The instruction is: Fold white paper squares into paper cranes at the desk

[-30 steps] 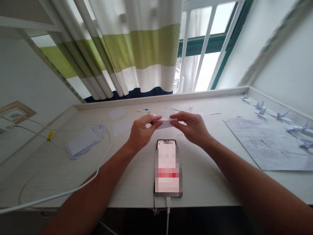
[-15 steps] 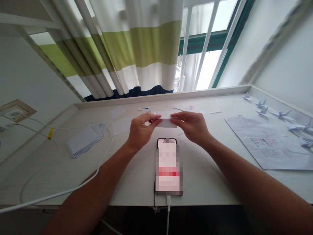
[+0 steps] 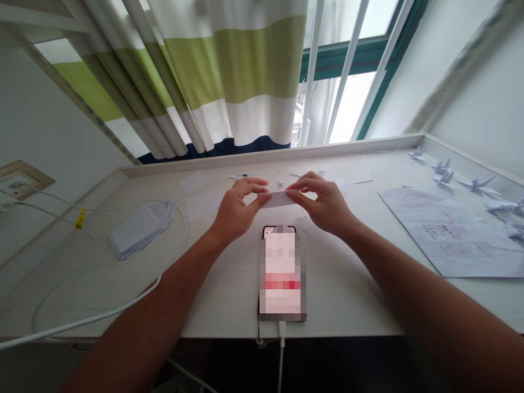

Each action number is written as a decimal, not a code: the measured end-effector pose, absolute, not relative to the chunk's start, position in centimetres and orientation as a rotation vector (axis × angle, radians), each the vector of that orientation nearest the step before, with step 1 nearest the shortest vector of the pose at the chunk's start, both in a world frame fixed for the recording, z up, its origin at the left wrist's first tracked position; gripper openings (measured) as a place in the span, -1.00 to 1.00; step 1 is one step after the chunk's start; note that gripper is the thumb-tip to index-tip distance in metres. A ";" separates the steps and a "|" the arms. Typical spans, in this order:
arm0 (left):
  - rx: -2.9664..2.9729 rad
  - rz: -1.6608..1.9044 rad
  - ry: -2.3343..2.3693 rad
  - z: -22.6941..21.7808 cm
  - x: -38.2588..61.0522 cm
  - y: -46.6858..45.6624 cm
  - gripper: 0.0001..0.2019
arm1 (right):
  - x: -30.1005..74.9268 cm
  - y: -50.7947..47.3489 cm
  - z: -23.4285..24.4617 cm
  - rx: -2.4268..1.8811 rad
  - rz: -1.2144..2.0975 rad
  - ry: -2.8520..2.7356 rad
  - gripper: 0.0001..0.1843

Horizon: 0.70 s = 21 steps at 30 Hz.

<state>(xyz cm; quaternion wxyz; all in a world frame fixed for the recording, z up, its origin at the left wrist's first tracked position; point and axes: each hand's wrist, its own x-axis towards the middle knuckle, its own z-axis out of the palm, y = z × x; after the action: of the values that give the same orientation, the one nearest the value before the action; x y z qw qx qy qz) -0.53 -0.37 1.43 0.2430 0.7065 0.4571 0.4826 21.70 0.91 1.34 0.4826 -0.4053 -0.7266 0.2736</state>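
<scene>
Between my hands a small folded piece of white paper [image 3: 279,199] is held level, above the desk and just beyond the phone. My left hand [image 3: 241,207] pinches its left end between thumb and fingers. The right end is pinched by my right hand [image 3: 321,203], with the other fingers curled above. Below the paper lies a phone [image 3: 282,273], its screen blurred out and a white cable plugged into its near end. Small paper scraps [image 3: 303,221] are strewn by my right wrist.
A stack of white paper [image 3: 137,229] lies at left, with a white charging cable [image 3: 135,308] looping past it over my left forearm. Several folded paper cranes [image 3: 477,184] stand along the right side, behind a written sheet [image 3: 446,234]. Behind the desk hang striped curtains [image 3: 245,71].
The paper has gone from showing two panels with a crease to a single narrow strip. My fingers have lifted and spread a little above it. The view has shifted slightly.
</scene>
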 end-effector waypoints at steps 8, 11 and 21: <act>1.522 1.243 1.103 1.0 -0.2 -0.2 -0.61 | 21.7 0.6 1.6 -0.931 0.887 -1.736 -0.63; 1.507 1.236 1.103 1.3 -0.1 -0.4 -0.59 | 21.6 0.5 1.7 -0.923 0.935 -1.725 -0.65; 1.547 1.122 1.047 2.1 0.4 -1.1 -0.51 | 21.3 0.5 1.3 -0.875 1.077 -1.663 -0.73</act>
<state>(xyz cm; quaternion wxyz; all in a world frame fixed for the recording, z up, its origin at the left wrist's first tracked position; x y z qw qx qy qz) 0.43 -1.10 2.07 0.4629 0.6294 0.4257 0.4564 21.28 0.46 1.34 0.4686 -0.3568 -0.6783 0.4393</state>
